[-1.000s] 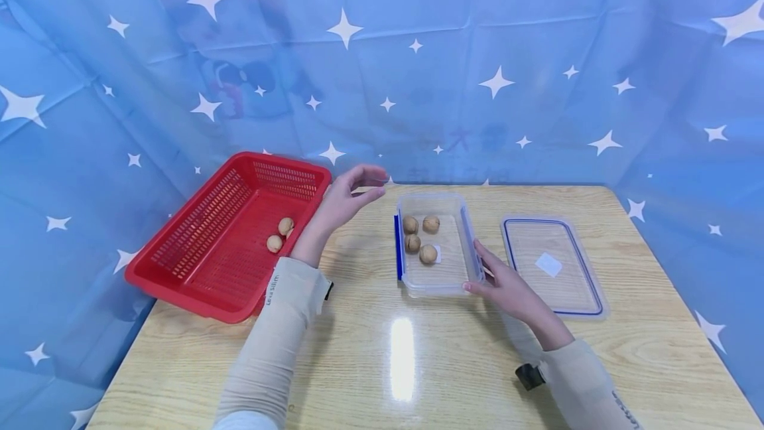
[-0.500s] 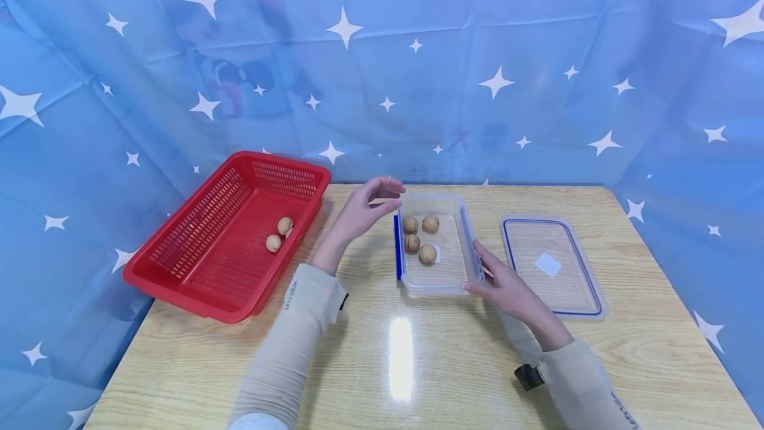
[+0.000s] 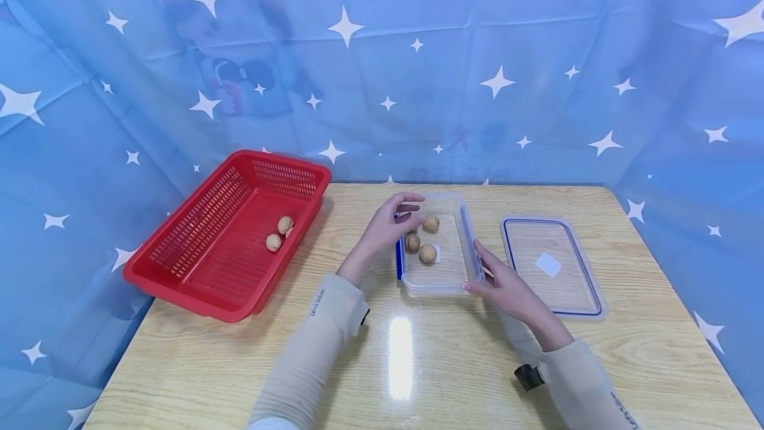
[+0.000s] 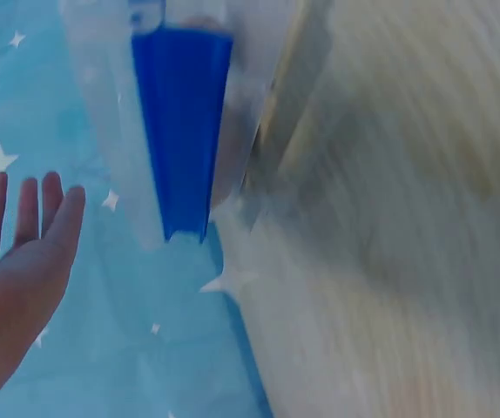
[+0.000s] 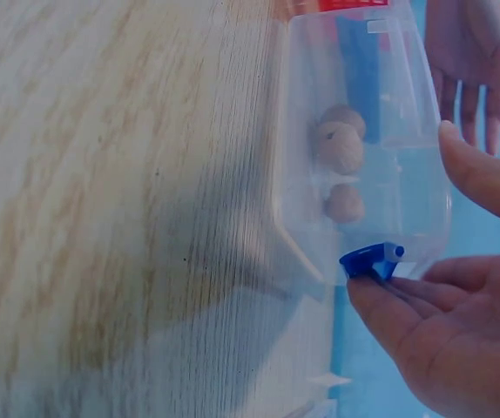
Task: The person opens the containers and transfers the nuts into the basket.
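Observation:
My right hand [image 3: 506,289] grips the right front corner of a clear plastic food container [image 3: 440,277]. In the right wrist view its thumb lies at the rim and its fingers at a blue latch [image 5: 372,259]. Several walnuts [image 3: 428,253] lie inside, toward the left. Over the container's left rim, above a second blue latch [image 4: 180,131], reaches my left hand [image 3: 386,225]. Its fingers are loosely extended with nothing visible between them, and it partly hides one walnut. Straight fingers of this left hand [image 4: 23,270] also show in the left wrist view.
A red plastic basket [image 3: 223,314] stands at the left, with a few walnuts [image 3: 274,243] near its right wall. Right of the container, the clear lid [image 3: 552,284] with a blue seal lies flat on the wooden table [image 3: 382,350]. A blue star-patterned curtain [image 3: 418,118] hangs behind.
My left hand has moved right, from beside the basket's edge to over the container's left side. The right hand and the container have stayed put.

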The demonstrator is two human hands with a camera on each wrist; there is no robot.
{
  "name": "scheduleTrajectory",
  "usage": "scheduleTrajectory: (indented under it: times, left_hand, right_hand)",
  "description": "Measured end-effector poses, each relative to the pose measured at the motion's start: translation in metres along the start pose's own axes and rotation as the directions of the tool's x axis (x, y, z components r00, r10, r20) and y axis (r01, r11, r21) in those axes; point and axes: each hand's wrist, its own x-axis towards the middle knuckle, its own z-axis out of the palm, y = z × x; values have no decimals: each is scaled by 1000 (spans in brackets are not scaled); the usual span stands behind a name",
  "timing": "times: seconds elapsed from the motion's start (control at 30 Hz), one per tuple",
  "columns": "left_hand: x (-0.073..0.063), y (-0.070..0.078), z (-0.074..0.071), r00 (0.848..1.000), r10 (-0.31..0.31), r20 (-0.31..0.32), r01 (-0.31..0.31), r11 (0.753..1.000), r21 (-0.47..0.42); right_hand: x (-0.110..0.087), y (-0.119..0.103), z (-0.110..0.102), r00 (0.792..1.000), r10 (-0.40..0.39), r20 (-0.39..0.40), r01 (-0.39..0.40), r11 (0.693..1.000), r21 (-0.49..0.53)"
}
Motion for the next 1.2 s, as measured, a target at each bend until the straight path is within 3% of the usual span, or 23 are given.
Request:
scheduleTrajectory:
  times: [0.13, 0.33, 0.53, 0.77, 1.03, 1.2]
  left_hand:
    - [3, -5, 15, 1000, -18, -13, 18, 1000, 15]
    - [13, -6, 35, 992, -123, -37, 124, 992, 15]
    - [19, -7, 47, 961, -269, -61, 274, 958, 82]
    - [27, -12, 59, 922, -373, -104, 383, 917, 108]
    - [27, -17, 70, 899, -437, -21, 437, 896, 73]
    - [27, -21, 74, 900, -433, 59, 428, 901, 75]
  right_hand:
    - [-1, -2, 0, 1000, 1, -2, -1, 1000, 0]
    - [0, -2, -1, 1000, -7, -10, 7, 1000, -7]
    - [0, -1, 0, 1000, -6, -6, 6, 1000, -1]
    - [0, -2, 1, 1000, -13, -9, 13, 1000, 2]
    - [0, 0, 0, 1000, -9, -6, 9, 1000, 4]
    - [0, -1, 0, 1000, -5, 2, 5, 1000, 5]
